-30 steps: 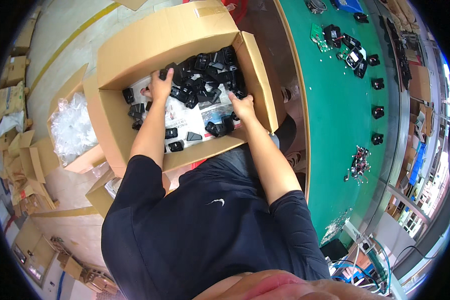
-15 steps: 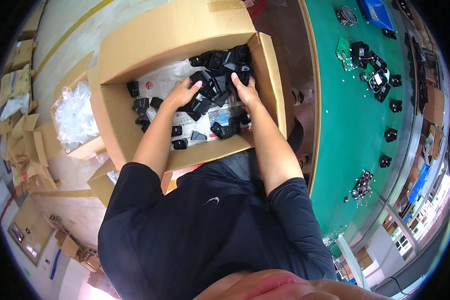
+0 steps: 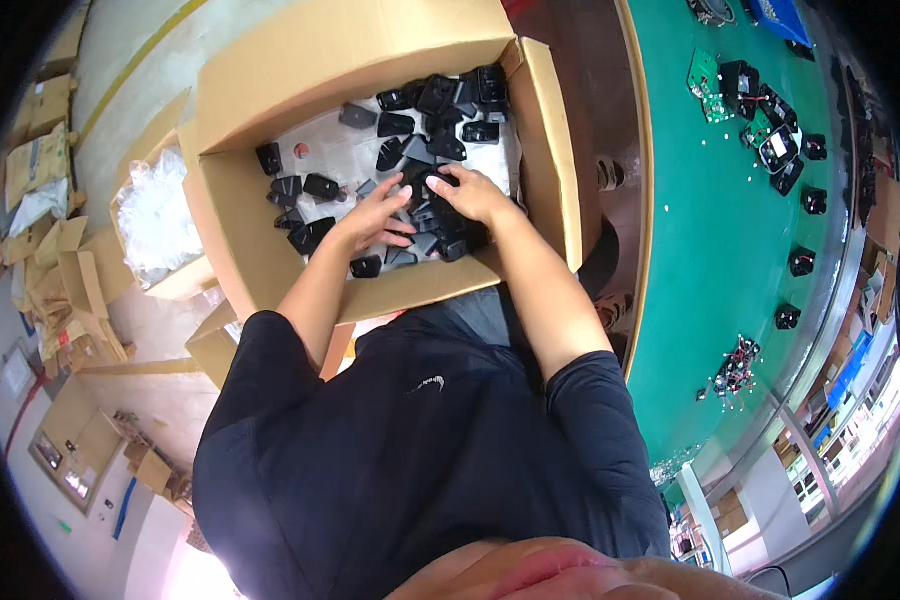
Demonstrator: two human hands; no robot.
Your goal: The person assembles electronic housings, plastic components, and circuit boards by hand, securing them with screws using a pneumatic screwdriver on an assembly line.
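Observation:
Inside a large cardboard box [image 3: 240,260] lie many loose black plastic housings [image 3: 436,95], some in a heap and some apart. My left hand [image 3: 378,215] is open with fingers spread, at the left edge of the near middle heap of parts [image 3: 425,215]. On the right side of that heap rests my right hand [image 3: 475,197], its thumb and a finger apart over the black pieces. Its other fingers are partly hidden. Neither hand shows a part lifted from the heap.
A smaller carton with clear plastic bags [image 3: 158,225] stands to the left. On the right is a green worktable [image 3: 680,300] with circuit boards [image 3: 708,88], black housings [image 3: 801,262], a wired cluster [image 3: 736,368] and a blue bin [image 3: 785,25]. More cartons [image 3: 45,170] line the far left.
Both hands have come nearer to my body and closer together. Parts from the far heap now lie spread across the box, with a heap gathered between my hands near the front wall.

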